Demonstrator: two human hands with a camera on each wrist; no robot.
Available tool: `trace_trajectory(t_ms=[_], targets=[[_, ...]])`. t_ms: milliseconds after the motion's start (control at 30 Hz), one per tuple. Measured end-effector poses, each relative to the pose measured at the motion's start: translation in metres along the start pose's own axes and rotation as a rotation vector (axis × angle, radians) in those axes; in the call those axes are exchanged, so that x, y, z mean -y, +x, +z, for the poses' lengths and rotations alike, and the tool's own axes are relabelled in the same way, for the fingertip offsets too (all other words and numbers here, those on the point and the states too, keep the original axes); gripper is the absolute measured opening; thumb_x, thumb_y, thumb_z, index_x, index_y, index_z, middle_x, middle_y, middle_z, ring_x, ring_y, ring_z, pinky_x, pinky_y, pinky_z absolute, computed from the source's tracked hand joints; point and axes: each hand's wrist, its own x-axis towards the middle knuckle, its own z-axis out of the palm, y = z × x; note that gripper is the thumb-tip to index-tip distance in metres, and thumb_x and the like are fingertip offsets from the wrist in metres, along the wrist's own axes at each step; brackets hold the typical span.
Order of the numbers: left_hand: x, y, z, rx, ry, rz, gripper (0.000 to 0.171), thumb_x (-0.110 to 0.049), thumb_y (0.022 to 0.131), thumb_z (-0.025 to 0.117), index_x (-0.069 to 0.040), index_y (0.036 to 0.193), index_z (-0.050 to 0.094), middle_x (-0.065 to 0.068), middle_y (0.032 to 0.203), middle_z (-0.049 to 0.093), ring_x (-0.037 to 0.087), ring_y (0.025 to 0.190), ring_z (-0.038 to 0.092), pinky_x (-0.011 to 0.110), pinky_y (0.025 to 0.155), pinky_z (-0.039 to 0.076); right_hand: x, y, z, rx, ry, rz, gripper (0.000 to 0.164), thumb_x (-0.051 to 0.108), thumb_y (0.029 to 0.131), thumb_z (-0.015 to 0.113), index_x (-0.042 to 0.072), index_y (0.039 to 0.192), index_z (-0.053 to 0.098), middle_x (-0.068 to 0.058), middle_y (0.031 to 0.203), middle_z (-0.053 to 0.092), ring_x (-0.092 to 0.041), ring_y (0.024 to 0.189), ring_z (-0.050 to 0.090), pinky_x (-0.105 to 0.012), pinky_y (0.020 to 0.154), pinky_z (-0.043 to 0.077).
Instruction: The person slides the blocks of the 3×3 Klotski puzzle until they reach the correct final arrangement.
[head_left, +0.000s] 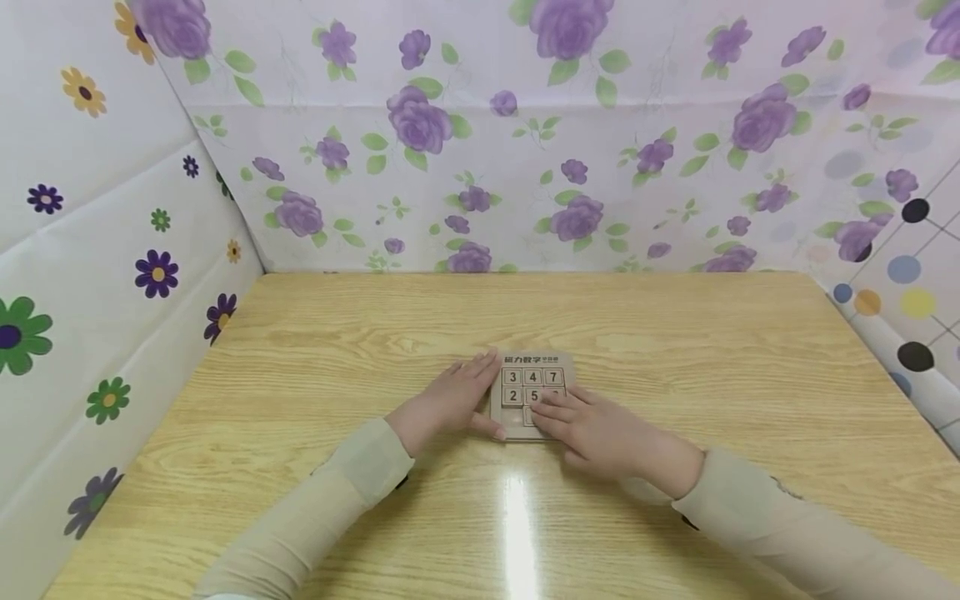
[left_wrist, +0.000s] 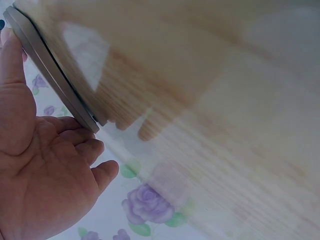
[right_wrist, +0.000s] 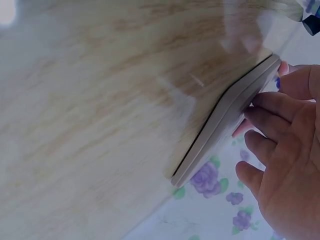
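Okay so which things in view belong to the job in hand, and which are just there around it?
Part of the job:
- Number board
- Number tiles, set in the board
- Left grip, touching the board's left side
- Right grip, fingers over the lower right tiles

Just around it:
- Wooden table
- Purple-flowered backdrop
- Daisy-print sheet
- Dotted sheet

I've got the number board (head_left: 513,419) on the counter (head_left: 375,329), back sheet (head_left: 495,179) behind it. Left hand (head_left: 457,402) is along the board's left edge, right hand (head_left: 606,431) over its near right part. Tile 2 (head_left: 512,396) sits before tile 3 (head_left: 512,377), left of tile 5 (head_left: 533,395).
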Motion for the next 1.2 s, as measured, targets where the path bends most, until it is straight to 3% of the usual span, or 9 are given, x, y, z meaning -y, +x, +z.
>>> trace_trajectory(t_ms=[667,967,1200], targets=[[0.001,0.0,0.002,0.004,-0.011,0.0,0.112,-0.06,0.074,0.069,-0.005,0.153,0.012,0.01,0.16,0.007,0.025,0.147,0.009,0.045,0.12,0.012,0.014,0.018,0.0,0.015,0.056,-0.005,0.057,0.024,0.091,0.05,0.004,0.144,0.04,-0.009,0.151,0.037,-0.027,0.142,0.03,-0.048,0.117,0.022],[0.001,0.0,0.002,-0.005,-0.007,0.01,0.113,-0.06,0.073,0.069,-0.005,0.153,0.012,0.01,0.16,0.007,0.026,0.147,0.01,0.045,0.12,0.012,0.004,0.0,0.002,-0.051,0.05,-0.033,0.056,0.022,0.088,0.054,0.001,0.139,0.046,-0.014,0.146,0.044,-0.031,0.138,0.037,-0.05,0.115,0.026],[0.001,0.001,0.001,-0.009,0.008,0.009,0.114,-0.06,0.072,0.07,-0.004,0.152,0.012,0.011,0.159,0.007,0.027,0.147,0.01,0.046,0.12,0.013,-0.007,-0.02,0.005,-0.074,0.055,0.021,0.053,0.02,0.088,0.055,0.0,0.137,0.048,-0.014,0.144,0.046,-0.032,0.136,0.039,-0.053,0.113,0.029]])
